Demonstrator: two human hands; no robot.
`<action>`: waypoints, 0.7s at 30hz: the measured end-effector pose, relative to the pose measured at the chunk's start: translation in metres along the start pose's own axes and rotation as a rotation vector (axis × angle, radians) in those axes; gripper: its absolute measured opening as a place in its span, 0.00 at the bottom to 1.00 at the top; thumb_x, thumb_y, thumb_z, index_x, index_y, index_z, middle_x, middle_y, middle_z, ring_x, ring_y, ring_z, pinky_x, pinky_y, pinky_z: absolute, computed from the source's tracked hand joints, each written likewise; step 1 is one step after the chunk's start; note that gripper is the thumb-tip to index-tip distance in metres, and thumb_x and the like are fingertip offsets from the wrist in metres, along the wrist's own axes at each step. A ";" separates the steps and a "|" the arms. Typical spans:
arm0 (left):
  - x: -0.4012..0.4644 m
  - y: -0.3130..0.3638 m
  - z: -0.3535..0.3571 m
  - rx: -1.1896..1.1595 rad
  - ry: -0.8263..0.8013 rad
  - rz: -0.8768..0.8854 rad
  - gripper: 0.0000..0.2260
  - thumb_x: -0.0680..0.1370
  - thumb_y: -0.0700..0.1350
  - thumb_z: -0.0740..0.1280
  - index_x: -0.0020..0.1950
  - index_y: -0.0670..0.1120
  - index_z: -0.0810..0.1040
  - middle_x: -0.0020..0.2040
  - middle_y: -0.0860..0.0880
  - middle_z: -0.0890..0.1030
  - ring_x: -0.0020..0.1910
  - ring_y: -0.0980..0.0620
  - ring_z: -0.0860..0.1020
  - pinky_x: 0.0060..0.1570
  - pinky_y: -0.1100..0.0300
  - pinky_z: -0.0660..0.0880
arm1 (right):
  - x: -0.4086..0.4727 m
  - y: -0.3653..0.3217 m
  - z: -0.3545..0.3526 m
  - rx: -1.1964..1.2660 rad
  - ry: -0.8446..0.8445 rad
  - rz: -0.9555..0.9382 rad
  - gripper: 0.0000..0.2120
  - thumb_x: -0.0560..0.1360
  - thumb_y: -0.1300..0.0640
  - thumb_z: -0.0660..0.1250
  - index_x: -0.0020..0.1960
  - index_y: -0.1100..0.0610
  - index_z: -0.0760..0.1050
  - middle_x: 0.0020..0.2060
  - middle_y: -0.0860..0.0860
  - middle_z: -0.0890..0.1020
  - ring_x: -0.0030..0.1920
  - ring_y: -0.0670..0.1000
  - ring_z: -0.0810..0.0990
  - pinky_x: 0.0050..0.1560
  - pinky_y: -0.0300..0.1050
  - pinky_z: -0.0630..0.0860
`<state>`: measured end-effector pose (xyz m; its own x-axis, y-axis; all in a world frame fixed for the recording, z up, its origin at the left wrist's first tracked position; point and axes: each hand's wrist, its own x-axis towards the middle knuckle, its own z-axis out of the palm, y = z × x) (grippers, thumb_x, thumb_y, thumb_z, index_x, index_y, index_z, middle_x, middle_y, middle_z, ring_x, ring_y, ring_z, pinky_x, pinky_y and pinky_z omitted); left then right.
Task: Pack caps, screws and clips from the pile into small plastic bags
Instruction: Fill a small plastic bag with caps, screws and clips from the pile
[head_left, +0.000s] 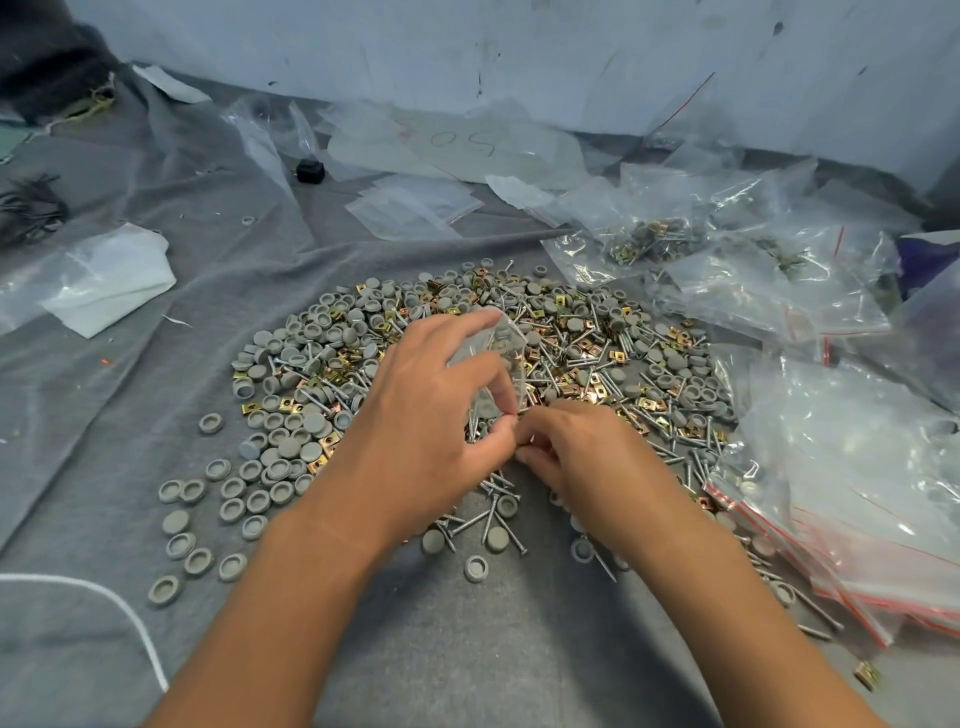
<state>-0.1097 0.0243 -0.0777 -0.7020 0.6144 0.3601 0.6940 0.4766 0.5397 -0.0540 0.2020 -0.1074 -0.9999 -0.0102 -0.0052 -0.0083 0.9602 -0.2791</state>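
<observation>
Head view, left hand (431, 415) gripping small bag (493, 358), right hand (576, 452) perhaps pinching clip.

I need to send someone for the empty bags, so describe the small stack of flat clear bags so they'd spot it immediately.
Start at the big pile of caps, screws and clips on the grey cloth. Look beyond its far edge, toward the wall: the stack of flat clear bags lies there. Unlike the crumpled, filled bags to its right, these are neat and empty.
</observation>
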 end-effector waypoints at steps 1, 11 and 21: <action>0.000 0.000 0.000 0.002 -0.002 -0.001 0.03 0.74 0.51 0.69 0.46 0.56 0.76 0.75 0.55 0.69 0.76 0.56 0.60 0.74 0.55 0.55 | -0.001 0.002 -0.003 0.058 0.036 0.018 0.05 0.80 0.49 0.67 0.55 0.46 0.79 0.49 0.43 0.79 0.49 0.45 0.79 0.51 0.44 0.77; 0.000 0.003 0.002 0.048 -0.041 0.011 0.03 0.74 0.51 0.69 0.45 0.56 0.77 0.75 0.53 0.69 0.77 0.53 0.61 0.76 0.52 0.56 | -0.002 -0.003 -0.034 0.611 0.280 0.020 0.06 0.83 0.52 0.63 0.47 0.47 0.73 0.34 0.40 0.74 0.35 0.39 0.71 0.37 0.33 0.67; -0.001 0.004 0.003 0.063 -0.061 0.028 0.04 0.73 0.49 0.71 0.44 0.55 0.78 0.75 0.51 0.70 0.76 0.52 0.62 0.74 0.57 0.53 | 0.004 -0.014 -0.035 0.394 0.610 -0.091 0.03 0.76 0.58 0.74 0.49 0.52 0.84 0.37 0.42 0.80 0.37 0.43 0.76 0.39 0.28 0.68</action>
<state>-0.1063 0.0277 -0.0783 -0.6728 0.6639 0.3265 0.7230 0.4964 0.4804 -0.0584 0.1986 -0.0702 -0.8226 0.1828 0.5384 -0.2029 0.7902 -0.5783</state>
